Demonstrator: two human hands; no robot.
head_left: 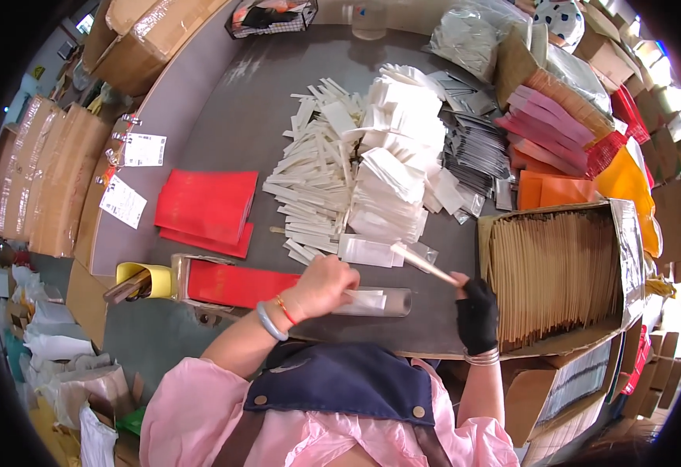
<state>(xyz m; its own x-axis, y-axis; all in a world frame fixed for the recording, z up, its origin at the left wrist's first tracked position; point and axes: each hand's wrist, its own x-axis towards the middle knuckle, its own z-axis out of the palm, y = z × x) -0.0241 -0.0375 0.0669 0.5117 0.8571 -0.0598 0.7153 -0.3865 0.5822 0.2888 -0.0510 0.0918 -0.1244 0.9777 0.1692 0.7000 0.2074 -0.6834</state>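
Note:
My left hand [321, 286] presses down on a clear plastic sleeve [375, 302] lying at the table's near edge, over the end of a long red packet [235, 284]. My right hand [474, 311], in a black fingerless glove, holds a pair of wooden chopsticks [424, 265] that point up and to the left, with the far tip above a small white packet [367, 251]. A big heap of white paper sleeves and napkin packets [364, 171] covers the middle of the grey table [231, 117].
An open cardboard box of wooden chopsticks [554, 272] stands at my right. Red envelopes [206, 206] lie to the left, a yellow cup [144, 280] near the table edge. Pink, orange and silver packets [547, 136] sit at the back right; cartons [52, 179] line the left.

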